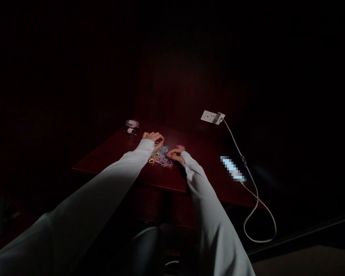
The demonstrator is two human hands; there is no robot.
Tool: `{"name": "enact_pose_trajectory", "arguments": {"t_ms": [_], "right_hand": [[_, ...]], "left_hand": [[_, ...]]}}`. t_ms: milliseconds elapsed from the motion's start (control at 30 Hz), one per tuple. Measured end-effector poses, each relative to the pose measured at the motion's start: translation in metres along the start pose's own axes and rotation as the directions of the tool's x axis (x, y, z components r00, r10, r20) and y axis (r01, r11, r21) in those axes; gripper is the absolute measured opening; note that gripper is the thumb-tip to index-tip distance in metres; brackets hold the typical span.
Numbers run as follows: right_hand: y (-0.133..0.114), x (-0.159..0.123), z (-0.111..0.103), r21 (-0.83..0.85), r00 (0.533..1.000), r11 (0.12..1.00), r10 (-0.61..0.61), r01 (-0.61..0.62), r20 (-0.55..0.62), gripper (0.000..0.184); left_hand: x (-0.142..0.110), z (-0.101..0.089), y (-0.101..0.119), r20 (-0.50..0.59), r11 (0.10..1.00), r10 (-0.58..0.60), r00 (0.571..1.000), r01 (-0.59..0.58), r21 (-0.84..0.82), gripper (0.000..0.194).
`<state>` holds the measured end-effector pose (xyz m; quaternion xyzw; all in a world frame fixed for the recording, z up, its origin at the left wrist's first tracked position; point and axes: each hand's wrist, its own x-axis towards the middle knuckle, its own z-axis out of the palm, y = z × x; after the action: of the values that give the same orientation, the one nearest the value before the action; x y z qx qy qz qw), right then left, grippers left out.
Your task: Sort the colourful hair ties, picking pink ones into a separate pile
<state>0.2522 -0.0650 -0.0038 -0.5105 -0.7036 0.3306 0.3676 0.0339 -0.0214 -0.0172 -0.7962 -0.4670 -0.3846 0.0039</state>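
A loose pile of small coloured hair ties (160,159), in yellow, pink, purple and green, lies on the dark red table (103,163). My left hand (153,138) is over the far left side of the pile, its fingers bent and the thumb apart from them; I see nothing held in it. At the pile's right edge, my right hand (176,156) has its fingertips drawn together low over the ties. What those fingertips hold, if anything, is too small to make out. Just beyond the right hand sits a pink bunch (180,147), perhaps more ties.
A clear round tub (132,127) with a pale label stands at the table's back left. To the right lies a blurred lit phone (232,168) on a white cable (258,191), which hangs past the table edge and runs up to a wall socket (211,116). The surroundings are very dark.
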Motion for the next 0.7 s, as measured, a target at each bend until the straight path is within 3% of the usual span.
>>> {"name": "enact_pose_trajectory", "arguments": {"t_ms": [33, 67, 200, 333, 433, 533, 700], "right_hand": [[-0.009, -0.002, -0.003, -0.036, 0.992, 0.999, 0.028, -0.023, 0.121, 0.027], [-0.019, -0.005, -0.005, -0.050, 0.985, 0.998, 0.036, -0.028, 0.168, 0.025], [-0.063, -0.013, -0.013, -0.019, 0.974, 0.999, -0.046, 0.051, 0.221, 0.021], [-0.092, -0.016, -0.005, -0.181, 0.935, 0.953, -0.181, 0.244, 0.305, 0.013], [-0.096, -0.011, 0.009, -0.256, 0.902, 0.908, -0.225, 0.331, 0.368, 0.008], [-0.088, -0.004, 0.022, -0.354, 0.900, 0.887, -0.135, 0.296, 0.415, 0.009], [-0.072, 0.003, 0.032, -0.369, 0.929, 0.906, -0.064, 0.208, 0.365, 0.012]], "left_hand": [[0.000, -0.001, 0.000, 0.003, 1.000, -0.009, 1.000, 0.009, 0.001, 0.014], [0.000, -0.001, 0.000, 0.002, 1.000, -0.015, 1.000, 0.015, 0.001, 0.015], [-0.001, 0.001, -0.001, -0.026, 1.000, -0.016, 1.000, 0.016, -0.002, 0.015], [-0.001, 0.005, -0.005, -0.059, 1.000, -0.022, 0.998, 0.021, -0.007, 0.015], [0.001, 0.009, -0.011, -0.053, 1.000, -0.021, 0.998, 0.021, -0.013, 0.015], [0.003, 0.011, -0.017, -0.012, 1.000, -0.017, 1.000, 0.017, -0.017, 0.016], [0.003, 0.010, -0.017, 0.010, 0.999, 0.008, 1.000, -0.007, -0.035, 0.018]]}}
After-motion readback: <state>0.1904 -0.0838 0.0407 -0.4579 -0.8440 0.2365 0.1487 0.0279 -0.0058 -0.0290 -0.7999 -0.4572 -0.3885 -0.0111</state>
